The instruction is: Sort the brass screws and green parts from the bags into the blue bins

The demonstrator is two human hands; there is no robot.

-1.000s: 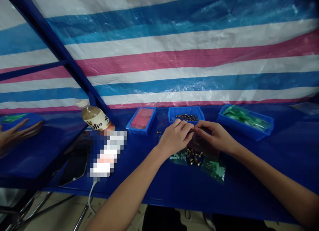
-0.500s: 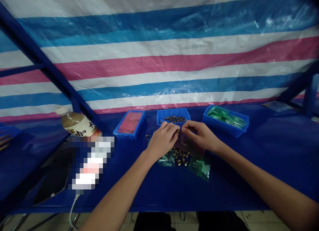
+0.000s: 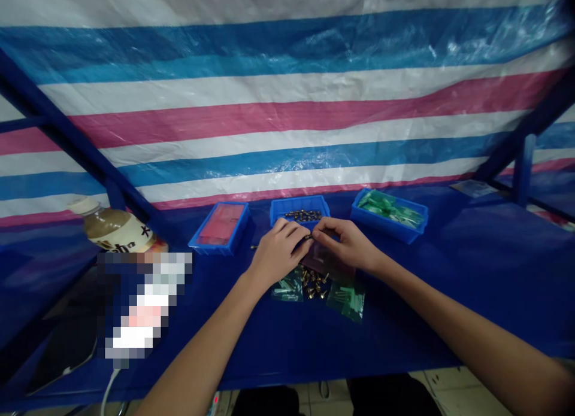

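My left hand (image 3: 277, 251) is closed, its fingers pinched around a small brass-coloured screw (image 3: 308, 237) at the fingertips. Close against it, my right hand (image 3: 347, 243) is closed too, thumb and forefinger pinched at the top of a reddish see-through plastic bag (image 3: 332, 265). The bag hangs below the right fingers, partly hidden by them. Loose brass-coloured screws (image 3: 314, 282) lie in a small pile just under the hands. A green-tinted bag (image 3: 287, 287) with small pieces inside lies left of the pile, and another green bag (image 3: 348, 299) lies right of it.
Along the back stand a blue tray (image 3: 194, 246) with pink bags, a blue tray (image 3: 300, 202) with screws and a blue tray (image 3: 415, 233) with green bags. A bottle (image 3: 119, 230), a dark phone-like slab (image 3: 63, 344) and a white cable (image 3: 109, 389) are at left. Striped sheeting hangs behind.
The view has shifted, so the table's things sit further left. My hands stay together over the pile, fingertips still meeting at the screw.
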